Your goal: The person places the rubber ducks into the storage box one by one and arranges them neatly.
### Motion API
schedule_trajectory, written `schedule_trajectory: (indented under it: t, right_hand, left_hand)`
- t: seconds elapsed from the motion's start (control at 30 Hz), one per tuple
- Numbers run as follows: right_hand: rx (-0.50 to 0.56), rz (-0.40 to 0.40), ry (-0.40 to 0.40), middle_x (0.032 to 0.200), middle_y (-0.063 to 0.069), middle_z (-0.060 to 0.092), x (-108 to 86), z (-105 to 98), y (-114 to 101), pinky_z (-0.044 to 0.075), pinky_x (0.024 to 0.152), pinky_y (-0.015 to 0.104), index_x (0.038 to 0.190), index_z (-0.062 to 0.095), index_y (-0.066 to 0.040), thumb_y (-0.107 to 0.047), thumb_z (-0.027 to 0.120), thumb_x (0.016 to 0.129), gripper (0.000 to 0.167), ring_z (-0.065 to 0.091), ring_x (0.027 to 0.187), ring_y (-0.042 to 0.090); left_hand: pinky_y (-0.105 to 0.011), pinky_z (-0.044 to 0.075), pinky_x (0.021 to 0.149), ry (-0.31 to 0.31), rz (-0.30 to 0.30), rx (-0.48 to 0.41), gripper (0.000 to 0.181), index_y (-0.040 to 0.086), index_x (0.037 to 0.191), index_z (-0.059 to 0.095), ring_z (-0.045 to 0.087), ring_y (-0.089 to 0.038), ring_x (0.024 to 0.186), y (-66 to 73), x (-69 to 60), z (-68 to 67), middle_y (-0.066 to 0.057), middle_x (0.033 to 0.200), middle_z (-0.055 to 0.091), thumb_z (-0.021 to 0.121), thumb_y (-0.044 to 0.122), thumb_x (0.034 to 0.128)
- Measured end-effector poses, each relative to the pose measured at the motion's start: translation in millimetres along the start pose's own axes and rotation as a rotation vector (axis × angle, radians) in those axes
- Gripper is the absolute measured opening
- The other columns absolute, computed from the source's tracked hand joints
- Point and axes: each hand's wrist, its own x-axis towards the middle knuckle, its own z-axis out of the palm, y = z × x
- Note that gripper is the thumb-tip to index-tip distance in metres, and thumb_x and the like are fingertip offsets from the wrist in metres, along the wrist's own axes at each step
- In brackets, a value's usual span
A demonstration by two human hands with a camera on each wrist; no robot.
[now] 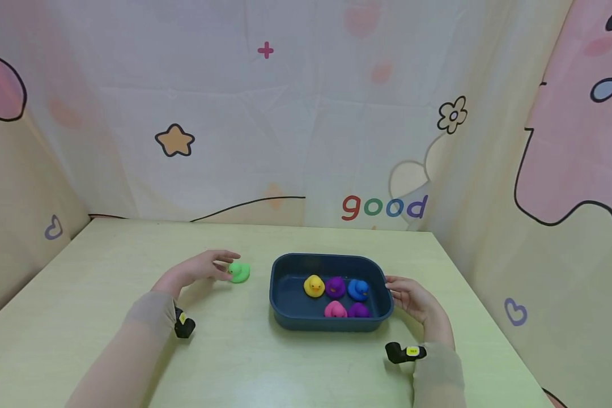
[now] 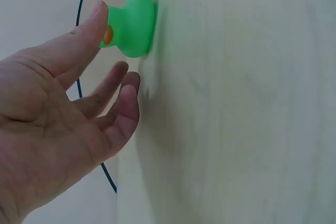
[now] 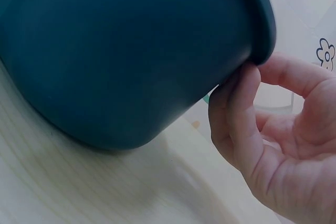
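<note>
A green rubber duck (image 1: 241, 272) sits on the table left of a dark blue plastic bin (image 1: 306, 324). My left hand (image 1: 204, 266) is beside the duck, its fingers spread and slightly bent. The left wrist view has the thumb of that hand (image 2: 68, 98) overlapping the duck's head (image 2: 131, 24), while the other fingers stay apart from it. At the bin's right end my right hand (image 1: 415, 300) holds the rim, with bent fingers (image 3: 244, 114) tucked beneath the lip. Inside the bin are a yellow duck (image 1: 314, 286), two purple ducks (image 1: 335, 288), a blue duck (image 1: 358, 290) and a pink duck (image 1: 335, 309).
The pale wooden table (image 1: 234, 362) ends at a printed fabric backdrop (image 1: 224, 113), which also rises along both sides. A small black camera is strapped to each wrist. The bin's front wall partly hides the pink duck and one purple duck.
</note>
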Motion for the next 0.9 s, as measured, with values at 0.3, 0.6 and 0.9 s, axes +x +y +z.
schedule_trajectory:
  t: [0.3, 0.6, 0.9]
  right_hand:
    - [0.002, -0.003, 0.002, 0.095, -0.006, 0.068, -2.3, 3.1, -1.6, 0.055, 0.076, 0.016, 0.132, 0.04, 0.009, -0.004, 0.042, 0.1, 0.034, 0.067, 0.082, 0.002]
    - [0.014, -0.003, -0.005, 0.094, -0.006, 0.069, -0.8, 0.8, 0.3, 0.056, 0.075, 0.017, 0.119, 0.05, -0.001, -0.003, 0.04, 0.1, 0.021, 0.067, 0.081, 0.003]
    - [-0.001, -0.004, 0.009, 0.095, -0.006, 0.069, -0.9, 1.3, 1.2, 0.056, 0.076, 0.017, 0.126, 0.045, 0.003, -0.004, 0.042, 0.1, 0.027, 0.067, 0.082, 0.003]
  left_hand:
    - [-0.052, 0.039, 0.108, -0.023, 0.026, 0.022, 0.059, 0.005, 0.145, 0.045, 0.042, -0.043, 0.132, -9.6, 5.1, 1.3, -0.023, 0.15, 0.04, 0.067, 0.009, 0.0908]
    - [-0.047, 0.041, 0.102, -0.022, 0.045, 0.025, 0.05, 0.005, 0.139, 0.053, 0.048, -0.038, 0.123, -12.6, 11.6, 3.5, -0.021, 0.145, 0.046, 0.065, 0.004, 0.0903]
    - [-0.033, 0.041, 0.09, 0.036, 0.041, 0.035, 0.047, 0.006, 0.133, 0.059, 0.055, -0.025, 0.107, -13.2, 13.7, 8.7, -0.017, 0.135, 0.055, 0.071, 0.011, 0.0884]
